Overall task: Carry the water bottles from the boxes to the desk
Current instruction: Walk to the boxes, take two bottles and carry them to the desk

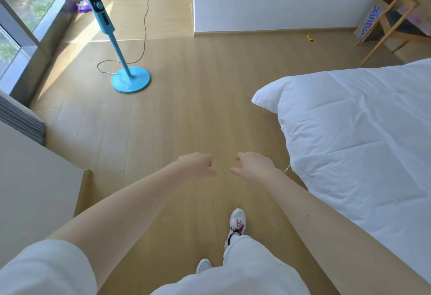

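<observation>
My left hand (197,165) and my right hand (253,166) are stretched out in front of me over the wooden floor, close together, fingers loosely curled and holding nothing. No water bottle is in view. A cardboard box (373,18) with blue print stands at the far right against the wall, partly behind a wooden chair frame (391,12); its contents are hidden. A pale desk or cabinet surface (30,178) shows at the left edge.
A bed with a white duvet (354,131) fills the right side. A blue standing fan (121,61) with a trailing cord stands at the left-centre, near the window. A small yellow object (309,37) lies by the far wall. My feet in sneakers are below.
</observation>
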Tool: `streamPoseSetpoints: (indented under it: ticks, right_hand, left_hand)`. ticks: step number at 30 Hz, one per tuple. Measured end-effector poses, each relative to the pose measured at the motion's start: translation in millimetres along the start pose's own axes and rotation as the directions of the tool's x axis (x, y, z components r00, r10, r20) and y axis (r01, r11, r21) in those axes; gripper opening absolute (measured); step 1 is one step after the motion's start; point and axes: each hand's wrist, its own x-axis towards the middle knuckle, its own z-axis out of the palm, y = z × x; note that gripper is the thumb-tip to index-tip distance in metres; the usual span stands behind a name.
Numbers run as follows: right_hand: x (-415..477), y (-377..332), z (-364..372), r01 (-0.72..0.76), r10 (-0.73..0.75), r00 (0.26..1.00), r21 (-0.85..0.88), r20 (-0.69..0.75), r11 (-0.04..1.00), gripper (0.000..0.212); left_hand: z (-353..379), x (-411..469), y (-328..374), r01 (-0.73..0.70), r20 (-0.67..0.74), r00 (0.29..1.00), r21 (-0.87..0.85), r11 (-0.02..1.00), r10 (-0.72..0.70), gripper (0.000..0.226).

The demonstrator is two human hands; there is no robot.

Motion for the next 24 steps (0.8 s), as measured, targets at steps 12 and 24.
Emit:
streamPoseSetpoints:
  ticks: [12,24]
  right_hand:
    - [168.0,24.6,-110.0,0.111,-0.111,0.994,0.018,0.015,0.994,0.049]
    - [288.2,89.9,-197.9,0.098,-0.1,0.995,0.1,0.021,0.99,0.05]
  left_hand:
    - [-120.0,141.6,-19.3,0.125,0.02,0.992,-0.041,0.991,-0.125,0.046]
    - [-225.5,275.1,21.6,0.111,0.028,0.993,-0.009,0.994,-0.11,0.048]
